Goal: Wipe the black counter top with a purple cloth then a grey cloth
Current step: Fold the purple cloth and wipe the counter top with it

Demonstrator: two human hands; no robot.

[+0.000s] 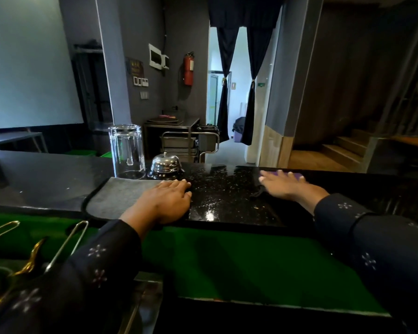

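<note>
The black tabletop [227, 196] runs across in front of me, glossy and speckled, and a wet-looking sheen just right of the bell [165, 165] suggests that patch is the one under work. I take the bell as my landmark, since it sits mid-counter at the far edge.

The grey cloth [116, 196] lies flat, near side of the bell and a little to its left, its front edge reaching the tabletop's near edge. I judge it is parked there because its turn comes second. My left hand [165, 201] rests on the right end of that cloth, fingers straight and together, tips reaching onto bare counter in front of the bell. That grip has closed on nothing; it only presses down, probably to steady me and keep the cloth to hand.

An upturned glass [127, 151] stands just left of the bell, touching the grey cloth's far edge or very near it; I cannot tell which.

Well right of the bell, my right hand [285, 185] lies flat with fingers spread over the purple cloth [292, 175], of which only a strip shows beyond my fingertips. Again nothing is pinched: an open palm pressing lets the cloth slide with even contact. The purple pass looks under way, the grey one not yet begun.
</note>
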